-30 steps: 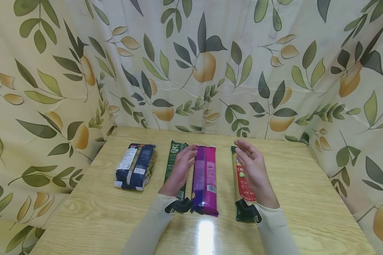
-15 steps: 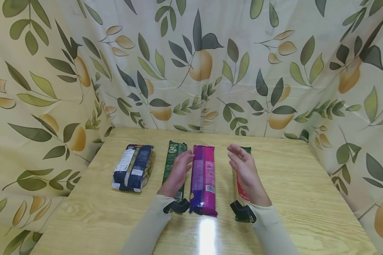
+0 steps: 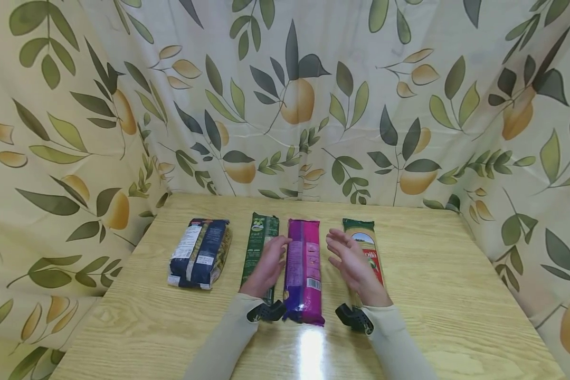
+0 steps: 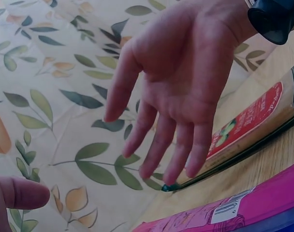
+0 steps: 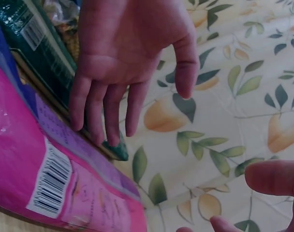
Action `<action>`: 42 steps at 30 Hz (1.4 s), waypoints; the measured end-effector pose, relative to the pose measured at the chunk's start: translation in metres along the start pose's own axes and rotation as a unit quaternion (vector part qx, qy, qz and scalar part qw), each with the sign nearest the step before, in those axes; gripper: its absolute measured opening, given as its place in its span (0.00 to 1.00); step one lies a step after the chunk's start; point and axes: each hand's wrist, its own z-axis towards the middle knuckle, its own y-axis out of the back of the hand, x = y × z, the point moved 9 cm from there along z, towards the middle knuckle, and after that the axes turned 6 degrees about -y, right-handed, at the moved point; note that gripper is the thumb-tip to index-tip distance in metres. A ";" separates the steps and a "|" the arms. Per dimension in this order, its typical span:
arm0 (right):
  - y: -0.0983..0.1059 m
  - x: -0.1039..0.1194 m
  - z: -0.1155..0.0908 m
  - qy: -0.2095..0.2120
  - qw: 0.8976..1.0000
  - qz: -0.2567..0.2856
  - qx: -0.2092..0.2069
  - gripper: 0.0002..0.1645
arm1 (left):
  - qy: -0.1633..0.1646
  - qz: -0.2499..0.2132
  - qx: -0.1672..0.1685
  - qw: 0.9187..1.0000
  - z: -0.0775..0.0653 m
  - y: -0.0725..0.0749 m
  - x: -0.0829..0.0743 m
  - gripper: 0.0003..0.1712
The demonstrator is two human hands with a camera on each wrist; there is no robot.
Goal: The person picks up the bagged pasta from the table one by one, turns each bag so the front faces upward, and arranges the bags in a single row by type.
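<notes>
A pink and purple packet lies lengthwise on the table between my two hands. Just left of it, my left hand hovers over a green packet, covering part of it. My right hand, palm turned inward and fingers extended, overlaps the lower part of a spaghetti pack with a red label. In the left wrist view the right palm faces the camera with nothing in it. The right wrist view shows the left palm holding nothing, its fingers loosely straight, beside the pink packet's barcode side.
A navy bag of pasta with a clear side lies at the left of the wooden table. A curtain printed with leaves and fruit surrounds the back and sides. Each wrist carries a black camera mount.
My right hand has moved left and a little toward me, uncovering the top of the spaghetti pack. The left hand has stayed almost in place, and the packets lie as before.
</notes>
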 end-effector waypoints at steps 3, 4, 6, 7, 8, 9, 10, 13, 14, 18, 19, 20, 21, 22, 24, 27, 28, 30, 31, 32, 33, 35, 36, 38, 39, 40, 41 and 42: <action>-0.004 -0.007 0.002 -0.014 1.000 -0.013 0.011 0.36 | 0.006 -0.010 -0.001 1.000 0.000 -0.001 0.003 0.27; -0.005 -0.010 0.002 -0.020 1.000 -0.019 0.015 0.37 | 0.009 -0.010 -0.001 1.000 0.000 -0.001 0.004 0.27; -0.008 -0.015 0.003 -0.030 0.999 -0.036 0.020 0.38 | 0.018 -0.006 0.001 1.000 0.000 -0.001 0.006 0.29; -0.008 -0.017 0.003 -0.036 0.998 -0.042 0.021 0.39 | 0.024 -0.006 0.002 1.000 0.000 -0.002 0.007 0.31; -0.008 -0.019 0.004 -0.040 0.998 -0.048 0.021 0.39 | 0.029 -0.006 0.005 1.000 -0.001 -0.002 0.008 0.32; -0.009 -0.021 0.005 -0.045 0.998 -0.050 0.021 0.39 | 0.033 -0.004 0.007 0.999 -0.001 -0.002 0.009 0.34; -0.009 -0.022 0.005 -0.049 0.997 -0.050 0.022 0.39 | 0.036 -0.003 0.011 0.999 -0.001 -0.003 0.009 0.34; -0.008 -0.026 0.007 -0.059 0.997 -0.040 0.026 0.40 | 0.039 -0.001 0.021 0.999 -0.001 -0.006 0.010 0.32; -0.008 -0.028 0.008 -0.063 0.997 -0.034 0.029 0.40 | 0.039 0.001 0.024 0.999 -0.001 -0.007 0.010 0.31; -0.010 -0.031 0.008 -0.078 0.996 -0.009 0.043 0.39 | 0.038 0.004 0.030 0.999 -0.001 -0.009 0.011 0.32; -0.010 -0.032 0.008 -0.080 0.996 -0.007 0.046 0.39 | 0.036 0.004 0.030 0.999 0.000 -0.010 0.011 0.33; -0.011 -0.032 0.008 -0.082 0.996 -0.004 0.047 0.38 | 0.036 0.002 0.032 0.999 0.000 -0.010 0.011 0.33; -0.011 -0.032 0.008 -0.084 0.995 -0.004 0.048 0.38 | 0.035 0.000 0.035 0.999 0.000 -0.011 0.011 0.34; -0.012 -0.032 0.008 -0.085 0.995 -0.005 0.049 0.38 | 0.035 -0.001 0.038 0.999 0.000 -0.012 0.011 0.34; -0.012 -0.032 0.008 -0.085 0.995 -0.007 0.049 0.38 | 0.035 -0.001 0.043 0.998 0.000 -0.012 0.012 0.35; -0.012 -0.033 0.008 -0.089 0.995 0.004 0.049 0.39 | 0.039 -0.003 0.050 0.998 -0.001 -0.013 0.012 0.35; -0.012 -0.033 0.008 -0.090 0.995 0.008 0.049 0.39 | 0.040 -0.004 0.050 0.998 -0.001 -0.013 0.012 0.35; -0.011 -0.033 0.008 -0.093 0.994 0.016 0.048 0.39 | 0.042 -0.007 0.050 0.998 0.000 -0.013 0.013 0.36; -0.011 -0.033 0.008 -0.095 0.994 0.019 0.047 0.39 | 0.043 -0.010 0.051 0.998 0.000 -0.012 0.012 0.37; -0.011 -0.034 0.008 -0.096 0.994 0.021 0.046 0.39 | 0.045 -0.012 0.052 0.998 0.000 -0.012 0.012 0.37; -0.010 -0.034 0.009 -0.097 0.994 0.022 0.045 0.39 | 0.045 -0.012 0.053 0.997 0.000 -0.012 0.012 0.38; -0.010 -0.034 0.009 -0.099 0.994 0.023 0.044 0.39 | 0.047 -0.012 0.054 0.997 0.000 -0.012 0.012 0.38; -0.010 -0.035 0.009 -0.099 0.994 0.023 0.043 0.39 | 0.047 -0.012 0.056 0.997 0.000 -0.011 0.012 0.37; -0.010 -0.035 0.009 -0.099 0.994 0.027 0.046 0.40 | 0.048 -0.009 0.058 0.997 0.000 -0.011 0.012 0.36; -0.011 -0.035 0.009 -0.098 0.994 0.028 0.048 0.40 | 0.048 -0.009 0.057 0.997 0.000 -0.011 0.012 0.36; -0.011 -0.035 0.009 -0.098 0.993 0.030 0.050 0.40 | 0.046 -0.007 0.058 0.997 0.000 -0.011 0.012 0.36; -0.011 -0.035 0.009 -0.098 0.993 0.031 0.052 0.40 | 0.047 -0.007 0.058 0.997 0.000 -0.011 0.012 0.35; -0.011 -0.035 0.009 -0.098 0.993 0.033 0.054 0.40 | 0.047 -0.007 0.057 0.997 0.000 -0.011 0.011 0.36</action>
